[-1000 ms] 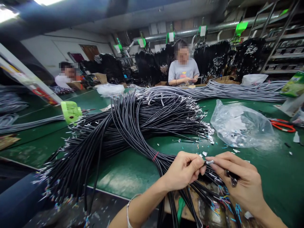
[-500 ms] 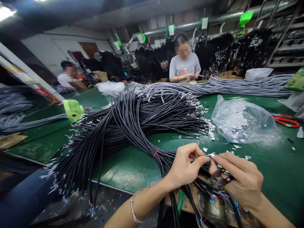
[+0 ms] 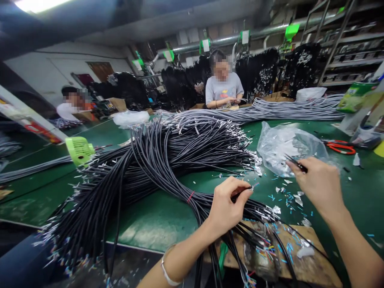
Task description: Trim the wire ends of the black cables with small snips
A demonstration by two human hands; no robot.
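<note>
Pinching likely springy, light black cable [image 3: 251, 188], best held behind delicate-looking wire tips [image 3: 256, 185], in left hand [image 3: 226, 205], clasping slim dark tool [image 3: 300, 165] in right hand [image 3: 323, 186].

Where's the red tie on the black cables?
In the head view, the red tie is below centre, across the bundle of black cables, just left of the left hand.

I see light glaring off the table [image 3: 150, 228], smooth and glossy. From here the cables [image 3: 102, 208] look sheathed in plastic, with a dull sheen; the near bag [image 3: 312, 150] is thin, crinkled, shiny plastic. Foil bits [image 3: 299, 200] glint like metal. The board [image 3: 321, 264] looks like worn wood, the fan [image 3: 77, 147] plastic.
</note>
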